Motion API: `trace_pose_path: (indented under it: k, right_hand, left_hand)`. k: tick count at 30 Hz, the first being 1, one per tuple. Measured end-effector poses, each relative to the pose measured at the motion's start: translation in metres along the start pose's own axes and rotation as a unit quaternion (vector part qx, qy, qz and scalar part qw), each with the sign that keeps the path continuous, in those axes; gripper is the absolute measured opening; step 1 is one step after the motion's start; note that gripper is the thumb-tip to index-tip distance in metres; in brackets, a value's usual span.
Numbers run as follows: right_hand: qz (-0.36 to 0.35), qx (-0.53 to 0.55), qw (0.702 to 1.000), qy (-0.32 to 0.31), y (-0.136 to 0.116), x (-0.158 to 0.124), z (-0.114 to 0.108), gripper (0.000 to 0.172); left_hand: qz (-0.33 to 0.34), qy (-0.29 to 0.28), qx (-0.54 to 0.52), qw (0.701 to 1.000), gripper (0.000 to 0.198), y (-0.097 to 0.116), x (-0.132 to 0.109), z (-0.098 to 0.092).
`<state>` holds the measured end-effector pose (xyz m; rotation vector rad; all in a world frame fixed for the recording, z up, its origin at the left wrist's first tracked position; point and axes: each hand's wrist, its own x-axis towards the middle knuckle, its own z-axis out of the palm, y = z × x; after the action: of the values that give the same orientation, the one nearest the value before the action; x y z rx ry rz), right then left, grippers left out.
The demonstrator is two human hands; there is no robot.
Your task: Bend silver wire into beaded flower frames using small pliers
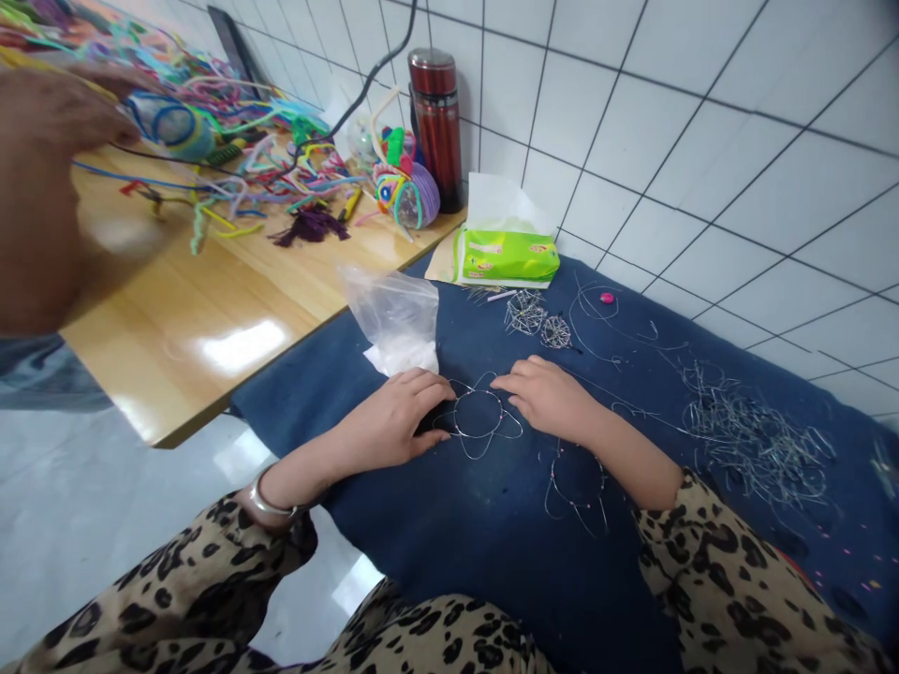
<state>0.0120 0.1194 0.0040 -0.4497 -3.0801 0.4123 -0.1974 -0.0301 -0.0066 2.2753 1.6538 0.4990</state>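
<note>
A flower shape of thin silver wire (479,436) lies on the dark blue cloth, a round ring with looped petals and small pink beads. My left hand (400,417) rests at its left side, thumb and forefinger apart, the fingertips at the petal loops. From the right, my right hand (552,398) reaches over with its forefinger stretched to an upper petal; the other fingers are bent and partly hidden. Below my right forearm lies a second beaded wire ring (577,506) with loops.
Beside my left hand sits a clear plastic bag (393,304) with white contents. Behind are a green tissue pack (509,257), wire balls (525,312) and a red flask (436,131). Tangled wire (755,435) lies right. Another person's hand (49,112) is above the wooden table (169,346).
</note>
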Motion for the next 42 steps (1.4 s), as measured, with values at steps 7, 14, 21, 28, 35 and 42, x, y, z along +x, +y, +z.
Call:
trace_pose_path:
  k: [7, 14, 21, 28, 35, 42]
  right_hand:
    - [-0.009, -0.004, 1.000, -0.011, 0.003, 0.008, 0.001, 0.016]
    - [-0.006, -0.002, 1.000, -0.003, 0.004, 0.009, 0.002, 0.014]
    - [0.011, 0.017, 1.000, -0.017, -0.002, -0.004, -0.010, 0.021]
    - [0.037, -0.036, 0.999, -0.012, -0.021, -0.014, -0.009, 0.025]
    - [0.037, -0.050, 0.998, -0.023, -0.020, -0.013, -0.008, 0.021]
    - [0.045, -0.058, 0.997, -0.001, -0.021, -0.018, -0.003, 0.024]
  left_hand:
    - [0.011, -0.011, -0.043, 0.999, 0.030, -0.009, 0.002, -0.003]
    - [0.005, -0.024, -0.060, 0.998, 0.030, -0.012, 0.002, -0.005]
    - [-0.005, -0.018, -0.048, 0.999, 0.027, -0.006, 0.004, -0.008]
    - [-0.008, -0.016, -0.021, 1.000, 0.026, -0.002, 0.006, -0.006]
    - [-0.017, -0.026, -0.011, 0.999, 0.028, -0.001, 0.007, -0.009]
    - [-0.019, -0.012, -0.020, 1.000, 0.030, -0.008, 0.004, -0.007]
